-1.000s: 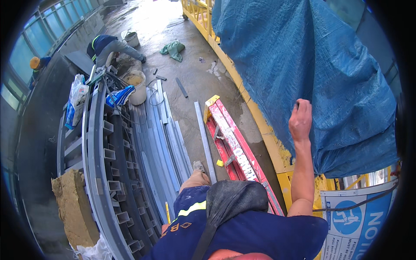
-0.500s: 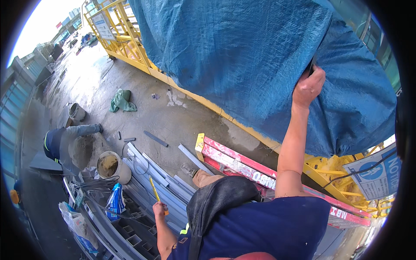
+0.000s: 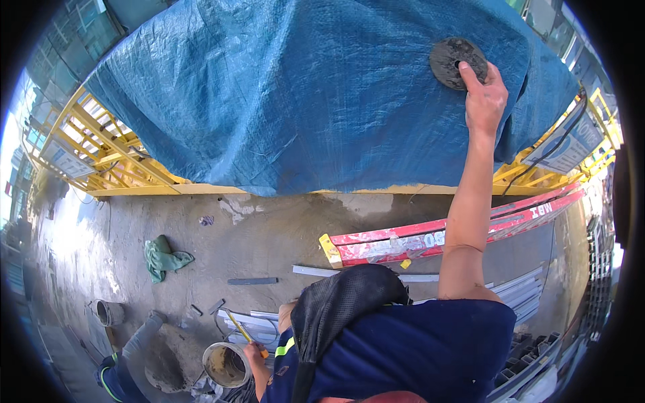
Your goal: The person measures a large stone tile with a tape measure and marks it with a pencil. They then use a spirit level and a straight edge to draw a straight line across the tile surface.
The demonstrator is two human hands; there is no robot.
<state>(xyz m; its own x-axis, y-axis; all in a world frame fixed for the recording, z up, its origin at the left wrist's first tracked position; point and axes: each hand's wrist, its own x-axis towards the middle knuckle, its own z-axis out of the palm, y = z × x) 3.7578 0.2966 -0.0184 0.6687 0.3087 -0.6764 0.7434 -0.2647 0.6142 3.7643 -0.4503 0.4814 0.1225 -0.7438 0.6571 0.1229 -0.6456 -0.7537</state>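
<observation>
White block lettering runs along the red ladder (image 3: 383, 247), partly hidden by the person's right forearm. A blue-and-white sign (image 3: 571, 142) with a round symbol hangs on the right of the yellow frame (image 3: 114, 151); a 2nd sign (image 3: 67, 160), at the frame's left, is too small and bent to read. A small orange emblem marks the navy shirt (image 3: 416, 349).

A creased blue tarp (image 3: 342, 114) covers most of the frame on the far side, and the ladder lies lengthwise between it and the person. On the floor to the left are a green cloth (image 3: 163, 260), a dark flat strip (image 3: 252, 281) and a pale bucket (image 3: 209, 359), beside which a co-worker (image 3: 134, 366) bends low. Pale metal lengths (image 3: 521, 295) lie to the right.

The dark disc (image 3: 447, 64) is flat, round, mottled grey-black, with a central hole. It is at the far right, in front of the tarp; whether they touch cannot be told. The right hand (image 3: 487, 101) grips its edge, thumb across its face by the hole. The left hand (image 3: 254, 352), near the bucket, is closed around a slim yellow tool (image 3: 238, 325)
</observation>
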